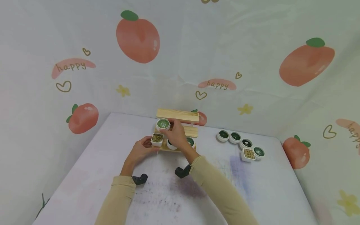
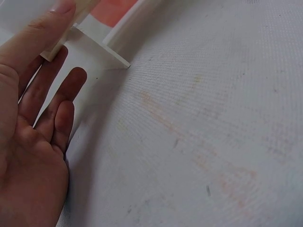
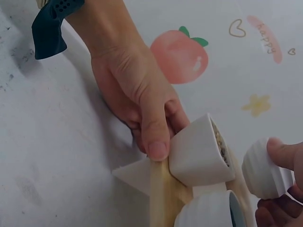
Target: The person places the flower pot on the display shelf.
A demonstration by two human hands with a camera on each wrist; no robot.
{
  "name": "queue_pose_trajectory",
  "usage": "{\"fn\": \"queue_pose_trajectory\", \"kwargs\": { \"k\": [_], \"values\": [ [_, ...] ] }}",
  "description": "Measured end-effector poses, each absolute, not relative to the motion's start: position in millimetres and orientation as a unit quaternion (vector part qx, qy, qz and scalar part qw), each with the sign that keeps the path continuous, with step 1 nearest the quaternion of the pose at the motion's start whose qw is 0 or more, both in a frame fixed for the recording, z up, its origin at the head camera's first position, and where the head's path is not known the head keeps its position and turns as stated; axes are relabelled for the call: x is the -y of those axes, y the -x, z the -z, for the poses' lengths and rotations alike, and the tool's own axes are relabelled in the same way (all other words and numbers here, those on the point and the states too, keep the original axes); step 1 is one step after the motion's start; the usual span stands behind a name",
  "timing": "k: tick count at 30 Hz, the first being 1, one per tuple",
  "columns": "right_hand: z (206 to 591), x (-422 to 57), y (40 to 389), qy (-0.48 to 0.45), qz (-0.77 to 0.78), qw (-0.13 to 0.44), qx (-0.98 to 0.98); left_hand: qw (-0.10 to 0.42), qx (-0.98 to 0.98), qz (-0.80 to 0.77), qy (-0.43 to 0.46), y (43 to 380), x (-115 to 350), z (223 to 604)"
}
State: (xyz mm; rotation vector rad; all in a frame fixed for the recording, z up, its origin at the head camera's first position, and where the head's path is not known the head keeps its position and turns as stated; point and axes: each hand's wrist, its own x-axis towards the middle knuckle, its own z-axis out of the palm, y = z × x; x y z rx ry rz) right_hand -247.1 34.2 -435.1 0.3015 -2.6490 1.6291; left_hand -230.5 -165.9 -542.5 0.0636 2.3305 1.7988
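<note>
A tiered wooden stand (image 1: 177, 115) with pale shelves stands at the back of the table. My left hand (image 1: 141, 147) grips the left end of its lowest shelf, thumb on the wooden edge (image 3: 160, 194) and fingers behind. Beside that thumb, a square white pot (image 1: 157, 139) of yellowish granules sits on the shelf. My right hand (image 1: 177, 136) pinches a round, ribbed white pot (image 3: 265, 170) with a green top, over the stand's left side. Two more round pots, one of them the green-topped pot (image 1: 190, 142), sit on the lowest shelf, partly hidden by my right hand.
To the right on the table are several round white pots (image 1: 235, 137) and a square pot (image 1: 248, 154) with granules. Dark wrist-camera pieces (image 1: 182, 171) show by my sleeves. A fruit-printed cloth (image 1: 216, 62) hangs close behind the stand.
</note>
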Motion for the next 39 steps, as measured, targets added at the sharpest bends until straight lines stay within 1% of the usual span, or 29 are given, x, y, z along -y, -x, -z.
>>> {"fn": "queue_pose_trajectory", "kwargs": {
  "k": [5, 11, 25, 32, 39],
  "values": [
    [435.5, -31.4, 250.5, -0.097, -0.510, 0.015, 0.854, 0.096, -0.787, -0.608, -0.021, 230.1, 165.5, 540.7],
    [437.3, -29.1, 253.4, -0.099, -0.511, 0.008, 0.854, 0.094, -0.786, -0.610, -0.023, 232.4, 164.3, 541.8],
    [439.8, -29.6, 253.8, -0.073, -0.517, 0.006, 0.853, 0.098, -0.785, -0.611, -0.020, 231.5, 161.7, 542.9],
    [436.3, -46.3, 249.1, -0.075, -0.525, -0.012, 0.848, 0.095, -0.792, -0.603, -0.021, 231.0, 163.4, 546.1],
    [431.9, -70.6, 245.7, -0.076, -0.530, -0.008, 0.845, 0.088, -0.797, -0.598, -0.017, 231.2, 165.2, 546.7]
  ]
}}
